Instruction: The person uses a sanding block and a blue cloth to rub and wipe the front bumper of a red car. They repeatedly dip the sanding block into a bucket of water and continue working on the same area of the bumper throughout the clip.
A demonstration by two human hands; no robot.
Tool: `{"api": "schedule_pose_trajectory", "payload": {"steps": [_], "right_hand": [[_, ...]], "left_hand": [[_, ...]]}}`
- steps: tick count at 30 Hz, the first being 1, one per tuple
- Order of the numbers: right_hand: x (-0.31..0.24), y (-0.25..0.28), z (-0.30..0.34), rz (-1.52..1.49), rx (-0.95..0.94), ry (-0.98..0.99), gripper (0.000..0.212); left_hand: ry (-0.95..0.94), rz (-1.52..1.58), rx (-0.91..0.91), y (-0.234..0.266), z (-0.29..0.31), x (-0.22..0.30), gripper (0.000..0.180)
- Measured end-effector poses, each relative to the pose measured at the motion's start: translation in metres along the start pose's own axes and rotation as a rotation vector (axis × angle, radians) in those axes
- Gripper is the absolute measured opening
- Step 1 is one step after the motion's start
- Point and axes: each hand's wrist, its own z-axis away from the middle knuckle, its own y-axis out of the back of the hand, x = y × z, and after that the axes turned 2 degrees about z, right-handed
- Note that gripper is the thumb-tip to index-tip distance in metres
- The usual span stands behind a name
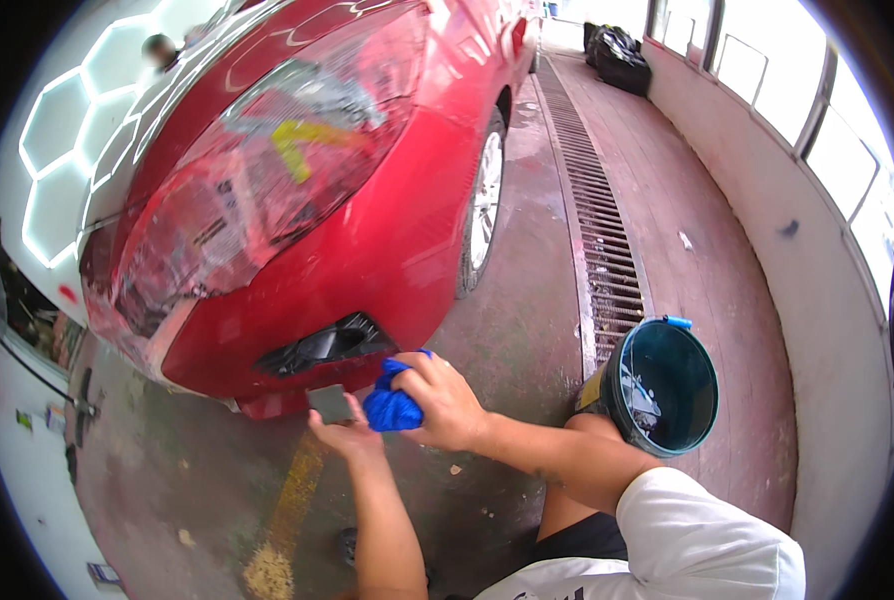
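Note:
In front of the red car's bumper (367, 270), my left hand (347, 432) holds a small flat grey-green square (329, 404) that resembles a piece of sandpaper. Close by on its right, my right hand (439, 400) is wrapped round a bunched blue cloth (392, 405). Both hands are just below the black fog-light recess (329, 345) in the bumper. Plastic film and tape mask the headlight and grille area (217, 215).
A dark teal bucket (702, 350) with things inside stands by my right knee. Beyond it a metal floor grate (592, 190) runs alongside the car. Black bags (619, 60) lie far off by the right wall. Another person's head (157, 48) shows at upper left.

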Motion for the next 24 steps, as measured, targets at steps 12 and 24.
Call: {"api": "schedule_pose_trajectory", "payload": {"steps": [12, 24], "right_hand": [[0.087, 0.043, 0.125, -0.205, -0.048, -0.806, 0.104], [0.085, 0.264, 0.178, -0.628, 0.395, -0.880, 0.066]], "left_hand": [[0.932, -0.208, -0.578, -0.012, 0.150, -0.068, 0.080], [-0.483, -1.230, -1.162, -0.186, 0.293, -0.178, 0.066]]}}
